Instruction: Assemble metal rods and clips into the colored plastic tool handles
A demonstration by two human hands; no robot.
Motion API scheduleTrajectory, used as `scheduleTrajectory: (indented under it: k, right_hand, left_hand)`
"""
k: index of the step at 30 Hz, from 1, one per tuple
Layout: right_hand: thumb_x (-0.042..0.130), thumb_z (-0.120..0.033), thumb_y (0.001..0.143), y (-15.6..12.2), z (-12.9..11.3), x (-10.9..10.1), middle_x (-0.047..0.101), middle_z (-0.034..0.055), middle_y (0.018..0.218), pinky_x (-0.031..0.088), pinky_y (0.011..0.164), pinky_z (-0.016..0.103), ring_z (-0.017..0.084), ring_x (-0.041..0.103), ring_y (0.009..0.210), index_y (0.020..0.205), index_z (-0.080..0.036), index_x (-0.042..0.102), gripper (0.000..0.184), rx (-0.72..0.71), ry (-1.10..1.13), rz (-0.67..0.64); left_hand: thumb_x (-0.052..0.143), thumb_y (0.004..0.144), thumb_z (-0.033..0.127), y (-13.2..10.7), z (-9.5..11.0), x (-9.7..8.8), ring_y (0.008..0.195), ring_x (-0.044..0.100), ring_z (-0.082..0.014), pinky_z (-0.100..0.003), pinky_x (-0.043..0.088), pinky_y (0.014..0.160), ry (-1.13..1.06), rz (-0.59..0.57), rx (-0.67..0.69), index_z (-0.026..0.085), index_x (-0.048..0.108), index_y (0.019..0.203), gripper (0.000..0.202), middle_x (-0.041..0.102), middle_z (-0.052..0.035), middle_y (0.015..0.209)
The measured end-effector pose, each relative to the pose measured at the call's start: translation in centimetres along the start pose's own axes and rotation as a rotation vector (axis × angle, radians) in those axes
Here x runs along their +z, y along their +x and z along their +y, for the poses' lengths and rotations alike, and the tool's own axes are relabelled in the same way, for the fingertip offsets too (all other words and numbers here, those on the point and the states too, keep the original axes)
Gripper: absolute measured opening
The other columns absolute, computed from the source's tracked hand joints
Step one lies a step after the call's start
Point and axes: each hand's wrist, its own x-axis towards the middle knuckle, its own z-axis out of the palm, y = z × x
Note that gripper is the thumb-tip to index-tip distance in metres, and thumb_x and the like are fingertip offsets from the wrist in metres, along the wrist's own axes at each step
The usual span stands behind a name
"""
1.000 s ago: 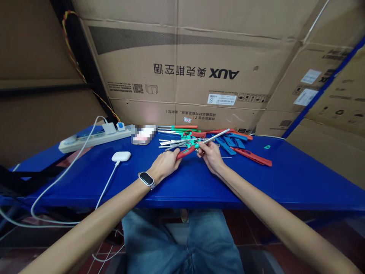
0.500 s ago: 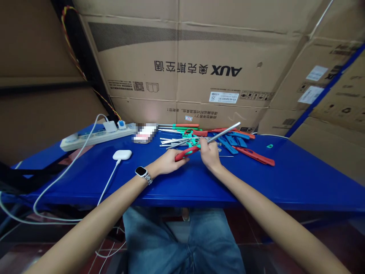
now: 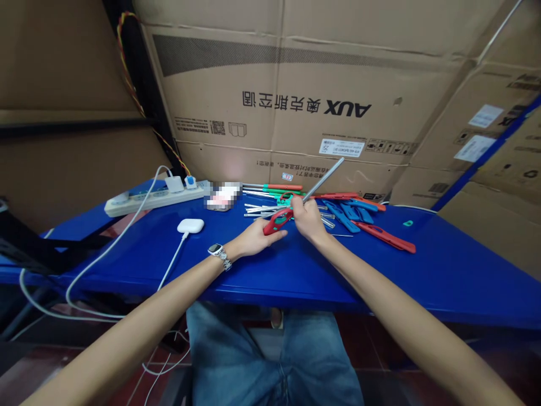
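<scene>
Swung up more steeply than a second ago, a silver tube point(image 3: 324, 179) juts from my right hand point(image 3: 310, 220), its far end overlapping the cardboard point(image 3: 338, 56) behind. My fingers are wrapped around its lower end, while my left hand point(image 3: 255, 237), a watch point(image 3: 217, 250) on the wrist, grips a red handle point(image 3: 276, 222) in line with it. My hands are near each other above the blue table point(image 3: 270, 276); my right fingers hide where tube and handle meet. Just beyond lie loose metal rods point(image 3: 256, 210). To the right rest blue handles point(image 3: 346, 215) and a red casing point(image 3: 386, 238); to the left, a white case point(image 3: 190, 226) near a power strip point(image 3: 157, 196).
</scene>
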Motion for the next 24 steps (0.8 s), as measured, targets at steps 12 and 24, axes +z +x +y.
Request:
scheduleTrajectory:
  k: [12,24]
  right_hand:
    - [0.047,-0.063,0.091,-3.1,2.1,2.2,0.062,0.0017,0.069,0.043,0.065,0.027,0.015,0.055,0.066,0.072,-0.018,0.059,0.050,0.031,0.068,-0.235]
    - [0.060,-0.070,0.077,-2.2,1.9,0.5,0.054,-0.0013,0.057,0.043,0.046,0.026,0.013,0.050,0.049,0.068,-0.020,0.052,0.052,0.231,0.350,-0.104]
  left_hand:
    - [0.069,0.078,0.059,0.4,-0.4,0.1,0.036,0.041,-0.0057,-0.017,0.032,0.033,-0.292,-0.115,-0.174,0.019,0.043,0.067,0.049,0.044,0.0063,0.049]
    - [0.064,0.082,0.065,0.4,-0.2,-0.1,0.053,0.055,-0.0088,-0.018,0.046,0.040,-0.240,-0.168,0.039,0.013,0.058,0.083,0.052,0.063,-0.0025,0.071]
